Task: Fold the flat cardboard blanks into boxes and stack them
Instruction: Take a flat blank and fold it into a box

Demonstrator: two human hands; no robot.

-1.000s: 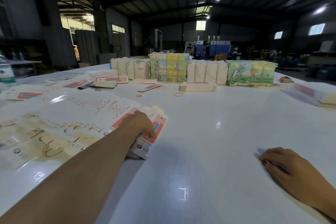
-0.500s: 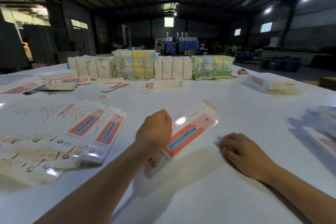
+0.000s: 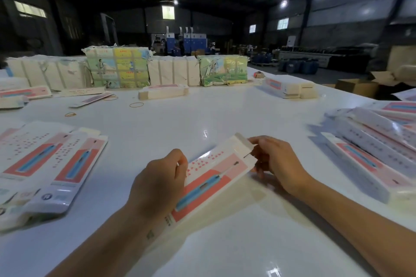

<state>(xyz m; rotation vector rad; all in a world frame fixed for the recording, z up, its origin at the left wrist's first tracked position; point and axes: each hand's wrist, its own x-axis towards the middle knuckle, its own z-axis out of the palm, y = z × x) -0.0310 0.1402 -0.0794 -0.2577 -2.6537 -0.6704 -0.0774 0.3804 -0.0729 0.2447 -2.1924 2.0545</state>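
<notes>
Here, in the head view, you have one flat cardboard blank (image 3: 213, 177) lifted just above the white table (image 3: 225, 123), lying slantwise between your hands. Your left hand (image 3: 157, 183) grips its near half, fingers curled over the long edge; your right hand (image 3: 275, 164) pinches the far end, at the plain white tuck flap. By the look of it, the blank is only starting to open, so the folding of this piece is barely begun.

As for progress: to your left the pile of blanks (image 3: 51, 164) lies fanned out and looks thick, so plenty remains. To your right the stack of finished boxes (image 3: 371, 153) lies in rows, long and slim, which suggests a fair share is already done. How many are in either heap cannot be counted.

The blank is thin, stiff card with a glossy coat that catches the ceiling light; it is printed in coral and pale pink with a blue pen-like shape, and red lettering too small to read. The table is smooth and shiny. Farther off stand wrapped bundles (image 3: 117, 67), some in plain paper and some in picture print, with thin rubber bands (image 3: 136, 104) lying loose before them.
</notes>
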